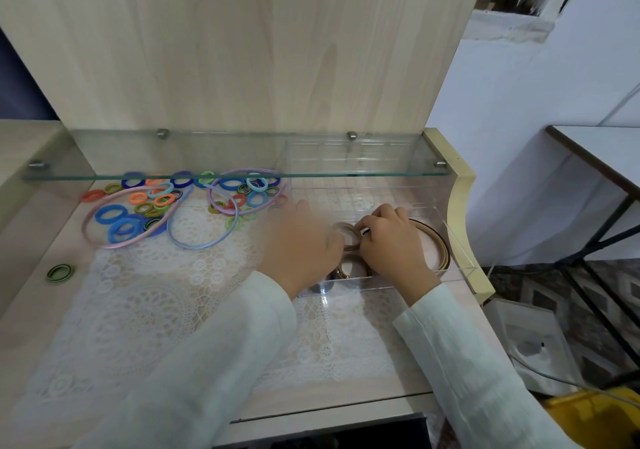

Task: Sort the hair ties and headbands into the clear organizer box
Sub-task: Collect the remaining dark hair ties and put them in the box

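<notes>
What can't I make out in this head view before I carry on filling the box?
- The left hand: motion-blurred, so its grip is unreadable.
- Near end of the clear organizer box: both hands cover most of what lies there, apart from the beige hair tie that the right hand pinches.
- Rear box compartments: behind the glass shelf and its glare; contents unclear.
- Back-row hair ties: crossed by the shelf edge.

Likely a room in a home: a pale wood desk (38, 327) with a tall back panel (242, 50), a glass shelf (104, 157) on metal pegs (162, 133), a lace cloth (145, 310) over its middle, coloured hair ties (138, 206) heaped near its far left corner; white painted wall (512, 143) and patterned floor (533, 292) beyond its right edge
</notes>
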Demonstrator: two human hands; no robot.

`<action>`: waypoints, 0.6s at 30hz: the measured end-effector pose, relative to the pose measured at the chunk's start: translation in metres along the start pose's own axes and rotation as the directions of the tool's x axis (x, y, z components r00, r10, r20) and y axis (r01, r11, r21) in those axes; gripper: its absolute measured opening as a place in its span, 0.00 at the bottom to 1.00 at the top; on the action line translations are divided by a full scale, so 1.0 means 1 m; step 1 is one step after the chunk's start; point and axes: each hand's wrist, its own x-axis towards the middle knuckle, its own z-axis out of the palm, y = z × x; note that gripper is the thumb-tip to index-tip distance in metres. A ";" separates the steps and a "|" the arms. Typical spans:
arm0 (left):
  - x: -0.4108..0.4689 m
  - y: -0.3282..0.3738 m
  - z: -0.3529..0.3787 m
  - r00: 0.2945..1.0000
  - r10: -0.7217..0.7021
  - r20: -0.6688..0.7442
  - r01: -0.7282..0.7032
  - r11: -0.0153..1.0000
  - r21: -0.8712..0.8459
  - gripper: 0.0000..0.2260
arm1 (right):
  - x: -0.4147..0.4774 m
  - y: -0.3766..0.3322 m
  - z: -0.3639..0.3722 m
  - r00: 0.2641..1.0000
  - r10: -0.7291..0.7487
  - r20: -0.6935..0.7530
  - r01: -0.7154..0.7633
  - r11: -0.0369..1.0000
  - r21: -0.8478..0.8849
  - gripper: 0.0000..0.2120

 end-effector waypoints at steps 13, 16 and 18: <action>-0.012 -0.021 0.005 0.985 0.045 -0.169 -0.054 0.997 -0.047 0.18 | -0.001 0.006 0.003 0.990 0.017 -0.138 0.004 0.988 0.152 0.18; -0.018 -0.032 0.004 0.982 0.058 -0.182 -0.071 0.996 -0.062 0.18 | -0.001 0.007 0.005 0.984 0.018 -0.176 0.015 0.983 0.185 0.18; -0.021 -0.037 0.003 0.982 0.074 -0.174 -0.084 0.995 -0.053 0.18 | -0.001 0.008 0.006 0.979 0.013 -0.201 0.028 0.979 0.202 0.18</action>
